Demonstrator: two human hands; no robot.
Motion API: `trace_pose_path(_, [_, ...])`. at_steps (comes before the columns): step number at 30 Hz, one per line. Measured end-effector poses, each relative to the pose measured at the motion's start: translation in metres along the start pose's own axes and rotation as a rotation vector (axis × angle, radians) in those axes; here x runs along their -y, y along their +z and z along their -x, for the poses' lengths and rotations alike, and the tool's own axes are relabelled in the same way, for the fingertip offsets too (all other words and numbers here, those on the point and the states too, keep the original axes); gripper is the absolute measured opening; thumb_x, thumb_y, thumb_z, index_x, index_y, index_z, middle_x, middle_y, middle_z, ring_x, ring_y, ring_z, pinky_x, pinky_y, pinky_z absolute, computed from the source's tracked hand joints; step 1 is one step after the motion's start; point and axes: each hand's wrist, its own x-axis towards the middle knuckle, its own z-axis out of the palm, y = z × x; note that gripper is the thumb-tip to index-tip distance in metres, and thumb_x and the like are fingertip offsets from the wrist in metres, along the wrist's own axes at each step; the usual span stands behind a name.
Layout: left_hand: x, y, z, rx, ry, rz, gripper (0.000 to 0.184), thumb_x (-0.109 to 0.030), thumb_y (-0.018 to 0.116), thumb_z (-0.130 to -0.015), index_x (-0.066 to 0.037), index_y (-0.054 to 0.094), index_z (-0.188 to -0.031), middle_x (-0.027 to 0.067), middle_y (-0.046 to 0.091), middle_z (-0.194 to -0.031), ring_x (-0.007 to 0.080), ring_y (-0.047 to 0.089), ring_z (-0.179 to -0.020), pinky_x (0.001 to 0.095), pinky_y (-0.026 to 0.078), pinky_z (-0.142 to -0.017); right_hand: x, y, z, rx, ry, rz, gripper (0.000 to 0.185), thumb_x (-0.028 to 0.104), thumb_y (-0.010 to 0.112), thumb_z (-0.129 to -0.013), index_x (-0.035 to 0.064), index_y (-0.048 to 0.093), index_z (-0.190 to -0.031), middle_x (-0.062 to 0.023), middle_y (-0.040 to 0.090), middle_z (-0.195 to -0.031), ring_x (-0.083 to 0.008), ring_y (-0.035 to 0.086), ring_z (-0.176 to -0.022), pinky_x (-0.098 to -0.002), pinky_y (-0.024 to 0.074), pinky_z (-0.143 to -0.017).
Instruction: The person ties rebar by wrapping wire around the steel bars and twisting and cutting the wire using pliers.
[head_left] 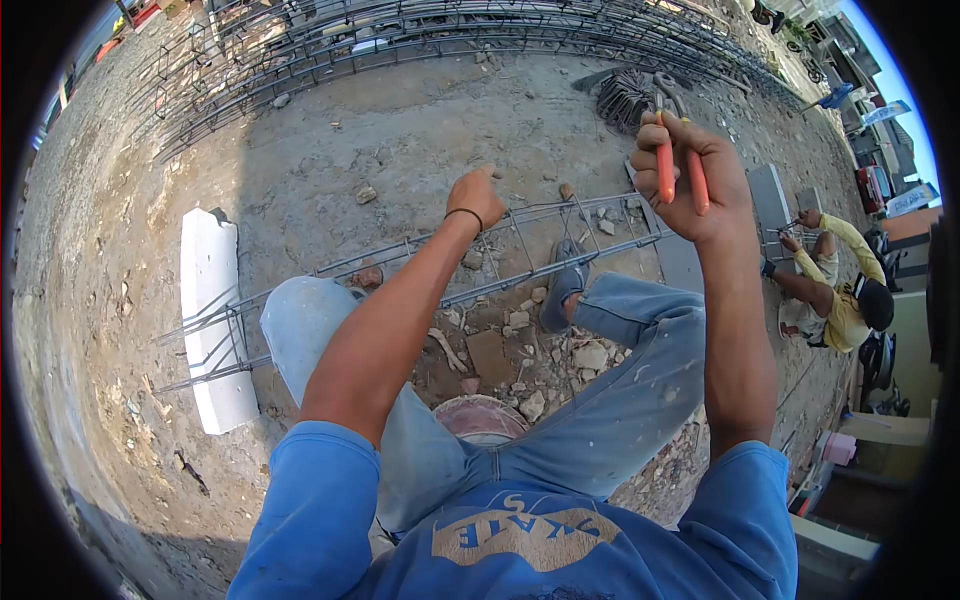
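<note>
We see bright outdoor daylight, with sun on the ground [110,270] at left and a broad, even shadow across the middle. The white block [208,320] looks nearly washed out where we see it catch the light. Our fisheye view bows the rebar cages [400,42] and blackens the corners; the pliers [666,165] look fairly crisp, far details soft.

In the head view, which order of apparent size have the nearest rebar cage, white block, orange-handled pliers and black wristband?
Largest to smallest:
nearest rebar cage
white block
orange-handled pliers
black wristband
</note>
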Motion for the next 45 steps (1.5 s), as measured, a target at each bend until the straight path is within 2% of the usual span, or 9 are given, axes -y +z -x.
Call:
trace_pose_path(2, [0.005, 0.045, 0.018, 0.021, 0.286, -0.178, 0.029, -0.018, 0.075, -0.08, -0.011, 0.073, -0.108, 0.0206, 0.072, -0.094, 0.0396, 0.067, -0.094, 0.0488, 0.052, -0.084, 0.044, -0.001, 0.023, 0.037, -0.199, 0.133, 0.019, 0.016, 0.054, -0.1, -0.0004, 0.053, -0.109, -0.0052, 0.057, -0.084, -0.0094, 0.04, -0.057, -0.0249, 0.0375, -0.051])
trace_pose_path(6, [0.002, 0.06, 0.016, 0.158, 0.178, -0.072, 0.024, -0.022, 0.072, -0.085, -0.008, 0.073, -0.105, 0.024, 0.07, -0.095, 0.0409, 0.067, -0.093, 0.0501, 0.052, -0.082, 0.07, -0.017, 0.035, -0.345, -0.552, 0.531, 0.025, 0.021, 0.055, -0.102, -0.0016, 0.059, -0.113, -0.0045, 0.064, -0.083, -0.0059, 0.047, -0.051, -0.0204, 0.0371, -0.045])
trace_pose_path(10, [0.03, 0.057, -0.013, -0.066, -0.139, 0.098, 0.02, -0.021, 0.068, -0.091, -0.001, 0.074, -0.092, 0.022, 0.072, -0.085, 0.0371, 0.071, -0.08, 0.0436, 0.057, -0.073, 0.067, -0.067, 0.002, -0.358, -0.482, 1.161, 0.028, 0.024, 0.056, -0.101, -0.0014, 0.063, -0.11, -0.0052, 0.067, -0.076, -0.0032, 0.049, -0.048, -0.02, 0.0373, -0.04])
trace_pose_path(12, [0.065, 0.07, -0.025, -0.002, -0.564, 0.747, 0.024, -0.019, 0.065, -0.095, 0.002, 0.072, -0.086, 0.0167, 0.072, -0.074, 0.0262, 0.07, -0.063, 0.0358, 0.056, -0.058, 0.054, -0.083, -0.029, -0.397, -0.343, 1.503, 0.026, 0.021, 0.061, -0.097, -0.0019, 0.065, -0.108, -0.0056, 0.069, -0.077, -0.0062, 0.053, -0.049, -0.0226, 0.0395, -0.041])
trace_pose_path(15, [0.064, 0.07, -0.014, -0.047, -0.579, 0.898, 0.024, -0.017, 0.064, -0.096, 0.003, 0.072, -0.084, 0.0133, 0.072, -0.073, 0.0178, 0.067, -0.056, 0.0288, 0.053, -0.05, 0.027, -0.114, -0.084, -0.203, -0.305, 2.396, 0.023, 0.015, 0.064, -0.09, 0.0032, 0.067, -0.109, -0.0193, 0.07, -0.084, -0.0387, 0.068, -0.081, -0.0479, 0.0512, -0.073])
trace_pose_path(19, [0.078, 0.086, -0.017, -0.056, -0.568, 0.878, 0.028, -0.021, 0.063, -0.097, 0.002, 0.072, -0.084, 0.0137, 0.073, -0.076, 0.0202, 0.068, -0.059, 0.0325, 0.054, -0.056, -0.018, -0.138, -0.151, 0.308, -0.035, 2.701, 0.035, 0.014, 0.057, -0.091, 0.0115, 0.06, -0.126, -0.0174, 0.066, -0.115, -0.0368, 0.067, -0.095, -0.0489, 0.0535, -0.078])
trace_pose_path(28, [0.055, 0.077, -0.011, -0.088, -0.776, 0.479, 0.031, -0.042, 0.064, -0.093, -0.015, 0.076, -0.086, 0.0091, 0.075, -0.091, 0.0312, 0.069, -0.092, 0.0438, 0.052, -0.079, -0.073, -0.145, -0.242, 0.735, -0.316, 3.034, 0.058, 0.013, 0.049, -0.096, 0.0232, 0.037, -0.151, -0.0142, 0.043, -0.148, -0.0305, 0.04, -0.139, -0.0681, 0.031, -0.109])
trace_pose_path(38, [0.049, 0.062, -0.004, -0.075, -0.758, 0.654, 0.03, -0.044, 0.068, -0.089, -0.015, 0.077, -0.089, 0.0055, 0.075, -0.087, 0.0292, 0.069, -0.089, 0.0422, 0.052, -0.077, -0.081, -0.112, -0.26, 1.01, -0.37, 3.144, 0.051, 0.017, 0.046, -0.1, 0.0271, 0.041, -0.149, -0.0071, 0.041, -0.152, -0.0272, 0.038, -0.14, -0.0644, 0.0231, -0.116])
trace_pose_path(45, [0.052, 0.061, -0.004, -0.045, -0.749, 0.677, 0.03, -0.044, 0.07, -0.088, -0.015, 0.078, -0.092, 0.0063, 0.075, -0.089, 0.0302, 0.069, -0.092, 0.0428, 0.052, -0.08, -0.084, -0.101, -0.264, 1.144, -0.628, 3.065, 0.031, 0.02, 0.049, -0.098, 0.0208, 0.055, -0.128, -0.0046, 0.054, -0.124, -0.026, 0.049, -0.123, -0.0611, 0.0305, -0.111])
